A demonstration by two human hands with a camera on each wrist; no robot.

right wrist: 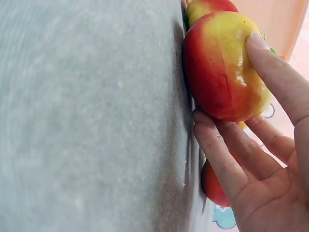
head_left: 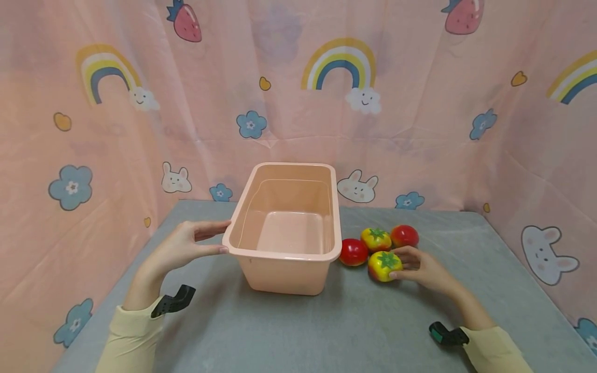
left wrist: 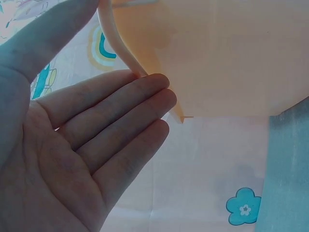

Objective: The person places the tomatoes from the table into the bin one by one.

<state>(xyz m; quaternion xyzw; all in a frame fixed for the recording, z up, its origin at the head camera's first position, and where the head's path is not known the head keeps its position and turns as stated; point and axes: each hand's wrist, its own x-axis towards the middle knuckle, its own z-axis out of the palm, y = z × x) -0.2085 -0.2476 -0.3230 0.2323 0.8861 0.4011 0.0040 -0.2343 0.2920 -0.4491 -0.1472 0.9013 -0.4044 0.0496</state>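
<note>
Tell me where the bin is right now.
In the head view, the bin stands on the table, between the left hand at its rim and the nearest red fruit on its right.

Curtained tabletop booth; the kind of building around it cannot be told. Pink cloth [head_left: 410, 109] hangs in folds along the far, left and right sides, printed with rainbows [head_left: 339, 56], strawberries [head_left: 187, 23], rabbits [head_left: 357, 188] and blue flowers [head_left: 251, 125]. It encloses a grey table [head_left: 261, 331]. Black wrist cameras [head_left: 173, 301], worn at both near sleeves [head_left: 130, 336], mark a recording set-up.
</note>
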